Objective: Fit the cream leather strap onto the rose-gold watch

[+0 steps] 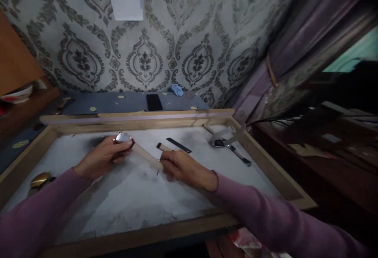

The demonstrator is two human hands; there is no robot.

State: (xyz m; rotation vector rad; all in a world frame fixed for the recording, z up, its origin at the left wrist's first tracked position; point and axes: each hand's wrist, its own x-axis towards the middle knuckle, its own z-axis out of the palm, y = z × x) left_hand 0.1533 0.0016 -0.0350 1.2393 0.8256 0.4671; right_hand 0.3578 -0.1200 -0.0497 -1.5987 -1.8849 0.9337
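Observation:
My left hand (99,157) is closed around a wristwatch (123,137), its shiny round face turned up. A pale beige strap (145,156) runs from the watch to my right hand (189,169), whose fingers pinch its far end. Another light strip with a dark end (163,147) shows just behind the right fingers; I cannot tell if it is held. Beyond the right hand lies a flat black strap (178,145). To its right rests a second watch (218,143) with a dark strap. A gold-coloured watch (40,180) lies by my left forearm.
All this is inside a shallow wooden-framed tray (203,223) with a white base. Behind it, a black phone (154,102) and a crumpled blue item (177,90) lie on a patterned cloth. Wallpaper closes the back; a purple curtain (256,73) hangs right.

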